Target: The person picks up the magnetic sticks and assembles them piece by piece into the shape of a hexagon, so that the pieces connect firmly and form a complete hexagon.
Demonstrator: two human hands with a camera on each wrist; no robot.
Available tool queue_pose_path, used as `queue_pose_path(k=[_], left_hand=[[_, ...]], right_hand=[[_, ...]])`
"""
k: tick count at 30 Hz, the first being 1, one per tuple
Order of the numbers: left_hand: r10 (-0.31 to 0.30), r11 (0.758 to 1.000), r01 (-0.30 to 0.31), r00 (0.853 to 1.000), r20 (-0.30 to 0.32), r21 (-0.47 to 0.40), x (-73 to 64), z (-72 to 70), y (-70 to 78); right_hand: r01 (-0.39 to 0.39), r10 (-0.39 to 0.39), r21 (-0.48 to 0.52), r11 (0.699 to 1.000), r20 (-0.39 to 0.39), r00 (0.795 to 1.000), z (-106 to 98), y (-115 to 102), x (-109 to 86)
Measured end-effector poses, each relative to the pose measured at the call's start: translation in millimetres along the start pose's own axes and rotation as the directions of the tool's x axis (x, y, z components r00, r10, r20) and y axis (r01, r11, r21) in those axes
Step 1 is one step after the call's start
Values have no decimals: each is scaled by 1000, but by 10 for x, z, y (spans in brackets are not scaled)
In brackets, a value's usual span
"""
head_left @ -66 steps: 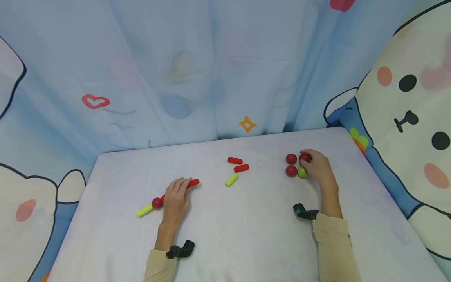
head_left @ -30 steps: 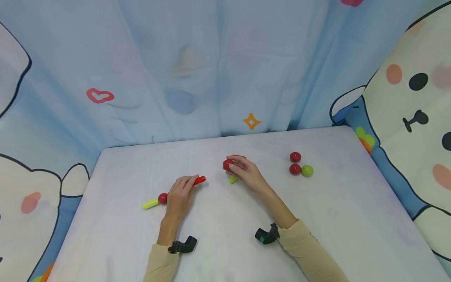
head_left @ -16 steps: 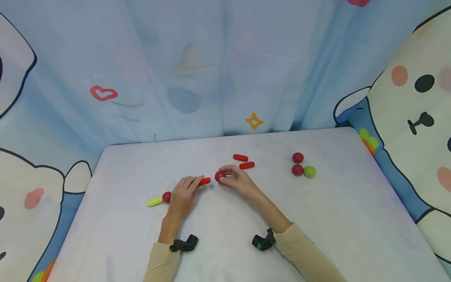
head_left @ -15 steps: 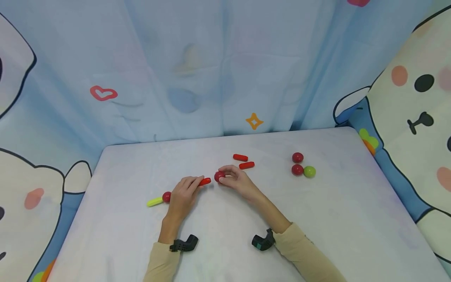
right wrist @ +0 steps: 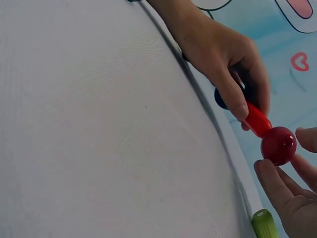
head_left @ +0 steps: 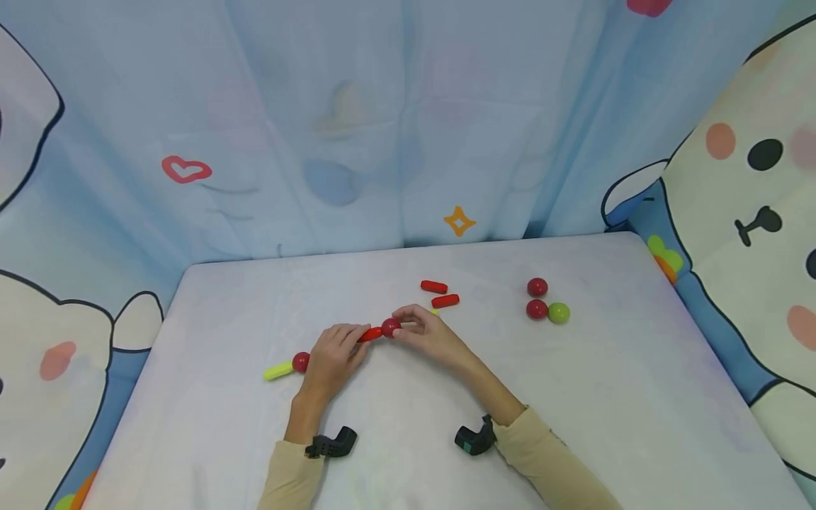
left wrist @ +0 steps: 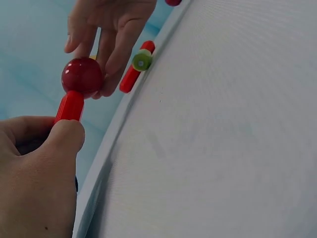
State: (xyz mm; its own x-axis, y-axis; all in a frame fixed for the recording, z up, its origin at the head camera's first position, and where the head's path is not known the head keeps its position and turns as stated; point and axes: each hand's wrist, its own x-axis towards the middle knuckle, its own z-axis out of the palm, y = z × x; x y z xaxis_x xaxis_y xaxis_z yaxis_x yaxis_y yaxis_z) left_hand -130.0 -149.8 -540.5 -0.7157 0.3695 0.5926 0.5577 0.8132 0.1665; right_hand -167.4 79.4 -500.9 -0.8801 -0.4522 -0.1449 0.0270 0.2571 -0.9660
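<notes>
My left hand (head_left: 329,358) grips a red stick (head_left: 370,334), whose right end sticks out past the fingers. A red ball (head_left: 391,327) sits right at that end, pinched by my right hand (head_left: 440,341). In the left wrist view the stick (left wrist: 70,106) meets the ball (left wrist: 81,77); the right wrist view shows the ball (right wrist: 278,145) with right-hand fingertips around it. On the other side of my left hand, another red ball (head_left: 301,362) joins a yellow-green stick (head_left: 278,370). The part of the row under the left hand is hidden.
Behind the right hand lie two loose red sticks (head_left: 434,287) and a partly covered yellow-green stick (right wrist: 265,224). Farther right on the white table (head_left: 637,397) are two red balls (head_left: 537,309) and a green ball (head_left: 559,313). A blue curtain (head_left: 357,142) hangs behind.
The right hand has taken a red ball from the group at the right and carried it left to the red stick's end. The left hand has kept its grip, with little movement.
</notes>
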Motion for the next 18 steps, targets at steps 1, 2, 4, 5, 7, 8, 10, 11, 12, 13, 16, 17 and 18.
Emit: queue_pose_path(k=[1, 2, 4, 5, 7, 8, 10, 11, 12, 13, 16, 17, 18], left_hand=[[-3, 1000, 3, 1000, 2, 0, -1, 0, 4], [-5, 1000, 5, 1000, 0, 0, 0, -1, 8], [-3, 1000, 3, 1000, -6, 8, 1, 2, 8], [0, 1000, 0, 1000, -12, 17, 4, 1, 6], [8, 999, -7, 999, -31, 33, 8, 0, 1], [11, 999, -10, 999, -38, 42, 8, 0, -3], [15, 998, -12, 999, -46, 58, 5, 1, -9], [13, 998, -10, 999, -48, 60, 4, 0, -11], [9, 998, -6, 999, -48, 60, 2, 0, -14], [3, 998, 0, 999, -45, 63, 0, 1, -17], [-9, 998, 12, 999, -45, 64, -8, 2, -22], [-15, 998, 18, 999, -43, 65, -11, 1, -24], [-19, 998, 22, 999, -42, 66, -14, -1, -25]], right_hand=[[4, -4, -10, 1000, 2, 1000, -9, 2, -3], [3, -3, -19, 1000, -2, 1000, -23, 3, -6], [-5, 5, -30, 1000, -9, 1000, -60, 0, -4], [-15, 14, -41, 999, -17, 1000, -85, -3, 3], [-25, 22, -68, 997, -39, 999, -153, -3, 14], [-28, 23, -83, 996, -55, 998, -195, -2, 17], [-32, 23, -102, 994, -89, 996, -290, 0, 21], [-32, 20, -106, 994, -107, 994, -340, 2, 22], [-32, 18, -106, 994, -123, 992, -390, 4, 20], [-33, 19, -104, 994, -137, 990, -437, 4, 17], [-33, 18, -98, 995, -157, 987, -562, 0, 0], [-29, 14, -88, 996, -157, 987, -594, 0, -3], [-26, 13, -80, 996, -158, 987, -623, -2, -7]])
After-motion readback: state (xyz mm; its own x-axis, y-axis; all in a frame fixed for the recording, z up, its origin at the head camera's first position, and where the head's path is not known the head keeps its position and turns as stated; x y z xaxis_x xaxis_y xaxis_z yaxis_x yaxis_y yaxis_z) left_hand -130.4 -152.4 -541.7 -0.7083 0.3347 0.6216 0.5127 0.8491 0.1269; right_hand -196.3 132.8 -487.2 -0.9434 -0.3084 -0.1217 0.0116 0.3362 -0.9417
